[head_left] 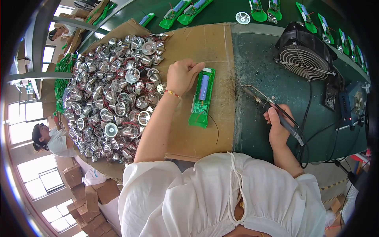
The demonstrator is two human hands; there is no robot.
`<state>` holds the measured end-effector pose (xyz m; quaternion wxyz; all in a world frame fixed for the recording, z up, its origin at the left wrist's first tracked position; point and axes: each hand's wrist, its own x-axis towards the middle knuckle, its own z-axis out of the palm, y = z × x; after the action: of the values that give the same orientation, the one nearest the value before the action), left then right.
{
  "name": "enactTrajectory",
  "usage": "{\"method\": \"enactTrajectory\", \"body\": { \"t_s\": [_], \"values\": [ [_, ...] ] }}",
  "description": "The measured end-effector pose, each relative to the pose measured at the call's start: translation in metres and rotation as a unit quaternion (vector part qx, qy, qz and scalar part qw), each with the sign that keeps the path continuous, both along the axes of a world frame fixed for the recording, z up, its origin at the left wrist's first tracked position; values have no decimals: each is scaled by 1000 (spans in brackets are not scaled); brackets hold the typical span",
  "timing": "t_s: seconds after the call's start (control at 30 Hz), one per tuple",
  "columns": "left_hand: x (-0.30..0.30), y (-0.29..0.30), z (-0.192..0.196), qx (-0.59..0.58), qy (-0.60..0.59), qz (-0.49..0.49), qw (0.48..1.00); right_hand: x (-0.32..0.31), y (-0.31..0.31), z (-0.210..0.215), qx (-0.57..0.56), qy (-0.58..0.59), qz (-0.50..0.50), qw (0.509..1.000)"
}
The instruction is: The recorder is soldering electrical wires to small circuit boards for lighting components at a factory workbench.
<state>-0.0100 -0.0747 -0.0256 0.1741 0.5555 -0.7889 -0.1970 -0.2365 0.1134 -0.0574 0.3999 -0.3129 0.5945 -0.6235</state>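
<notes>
A green plastic housing (200, 112) with a blue cylindrical cell and a small circuit board lies on a sheet of cardboard (205, 47). My left hand (181, 75) rests on the housing's far end, fingertips touching its top edge. My right hand (278, 128) is shut on a black soldering iron (272, 108), its tip pointing left and up, a short way right of the housing over the dark green bench top. Thin black wires trail from the housing's near end.
A large heap of silver reflector cups (114, 98) with red wires covers the cardboard's left side. A black fan (306, 53) stands at the right rear. More green housings (185, 12) line the back. A small control box (347, 106) sits far right. Other people work at left.
</notes>
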Motion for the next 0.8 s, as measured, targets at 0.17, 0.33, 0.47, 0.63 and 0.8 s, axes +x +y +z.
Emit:
{"method": "enactTrajectory", "body": {
  "t_s": [0.17, 0.33, 0.47, 0.63, 0.8],
  "values": [
    [-7, 2, 10, -44, -96, -72, 992, 0, 1, 0, 3, -3, 0, 1000],
    [-4, 2, 10, -13, -229, -94, 969, 0, 1, 0, 1, -22, -2, 1000],
    [7, 2, -13, 39, 162, -50, 985, -2, 2, -1, -7, -28, -5, 1000],
    [-2, 19, -14, 123, 161, -23, 979, 0, -1, -2, 11, -18, -20, 1000],
    [-6, 38, -2, 168, 130, 18, 977, 1, 0, -4, -8, -22, -34, 999]
  ]
}}
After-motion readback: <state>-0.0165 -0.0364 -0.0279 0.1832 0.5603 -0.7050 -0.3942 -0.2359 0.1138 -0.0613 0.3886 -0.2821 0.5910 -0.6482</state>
